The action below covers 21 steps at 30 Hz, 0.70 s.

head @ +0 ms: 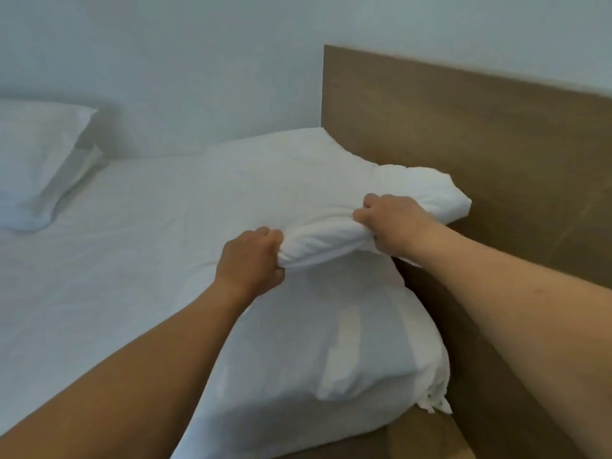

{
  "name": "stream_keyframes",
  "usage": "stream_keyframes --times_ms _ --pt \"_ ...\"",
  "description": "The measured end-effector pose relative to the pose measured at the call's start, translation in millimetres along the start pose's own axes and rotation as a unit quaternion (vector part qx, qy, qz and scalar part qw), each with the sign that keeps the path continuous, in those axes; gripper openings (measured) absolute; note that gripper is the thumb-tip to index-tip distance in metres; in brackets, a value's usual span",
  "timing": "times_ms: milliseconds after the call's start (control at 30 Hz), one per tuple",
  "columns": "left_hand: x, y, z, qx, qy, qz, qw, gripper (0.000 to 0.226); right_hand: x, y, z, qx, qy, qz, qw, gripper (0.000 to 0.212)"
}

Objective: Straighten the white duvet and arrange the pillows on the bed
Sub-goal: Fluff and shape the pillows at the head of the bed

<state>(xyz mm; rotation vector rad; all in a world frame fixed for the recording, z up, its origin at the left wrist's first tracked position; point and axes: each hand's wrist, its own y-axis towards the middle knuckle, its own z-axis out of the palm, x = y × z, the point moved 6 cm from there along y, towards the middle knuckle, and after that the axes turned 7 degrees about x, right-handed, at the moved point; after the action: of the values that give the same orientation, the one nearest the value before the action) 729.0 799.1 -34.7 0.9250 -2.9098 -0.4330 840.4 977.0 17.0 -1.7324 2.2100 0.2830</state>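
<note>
A pale wall (198, 61) stands behind a bed covered in white sheet (116, 260), with a brown wooden headboard (463, 134) running along the right side. The left hand (250, 260) has its fingers curled tight around one end of a bunched roll of white fabric, thumb underneath, knuckles up. The right hand (390, 223) is closed in the same way on the other end of that roll, its fingers tucked into the cloth. The roll between the two fists is the near edge of the upper pillow (314, 180), which is lifted there and sags away toward the wall and the headboard, its right corner touching the wood. Directly below it lies a lower pillow (314, 342), flat on the mattress against the headboard, its open end with small ties hanging at the bed's near right corner. Both bare forearms reach in from the bottom of the view, the left one in shadow. Well apart, at the far left of the bed near the wall, a third pillow (36, 160) rests on the sheet. Whether a duvet lies among the white cloth cannot be told.
</note>
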Motion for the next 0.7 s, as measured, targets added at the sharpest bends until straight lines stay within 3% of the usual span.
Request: stream_keyframes --times_ms 33,100,200,267,300,367,467,567,700 --pt "-8.3 -6.6 8.4 -0.001 -0.006 0.003 1.0 0.022 -0.8 -9.7 3.9 0.0 -0.007 0.015 1.0 0.031" --pt "-23.8 -34.4 56.1 0.09 -0.009 -0.013 0.996 0.037 16.8 -30.5 41.9 0.019 0.003 0.034 0.999 0.032" --pt "-39.1 -91.7 122.8 0.278 0.058 -0.013 0.959 0.063 64.0 -73.1 133.7 0.163 0.092 0.066 0.98 0.04" --pt "-39.3 -90.4 123.0 0.328 0.059 0.008 0.943 0.07 69.2 -87.8 160.2 0.235 0.178 0.103 0.95 0.041" --pt "-37.2 -75.8 110.4 0.34 0.031 0.006 0.94 0.066 60.8 -81.9 158.8 0.227 0.207 0.115 0.945 0.035" --pt "-28.7 -32.6 79.1 0.314 -0.018 -0.008 0.949 0.055 32.1 -53.8 138.8 0.138 0.222 0.143 0.955 0.023" --pt "-4.2 14.2 50.8 0.165 -0.02 -0.031 0.986 0.049 8.9 -3.2 108.5 0.029 0.197 0.15 0.968 0.038" --pt "31.4 32.5 73.2 0.131 -0.04 -0.104 0.985 0.053 21.2 42.7 117.1 0.056 0.199 0.137 0.969 0.054" --pt "62.3 54.4 133.5 0.161 -0.062 -0.153 0.973 0.062 33.6 86.9 167.1 0.05 0.206 0.17 0.962 0.062"
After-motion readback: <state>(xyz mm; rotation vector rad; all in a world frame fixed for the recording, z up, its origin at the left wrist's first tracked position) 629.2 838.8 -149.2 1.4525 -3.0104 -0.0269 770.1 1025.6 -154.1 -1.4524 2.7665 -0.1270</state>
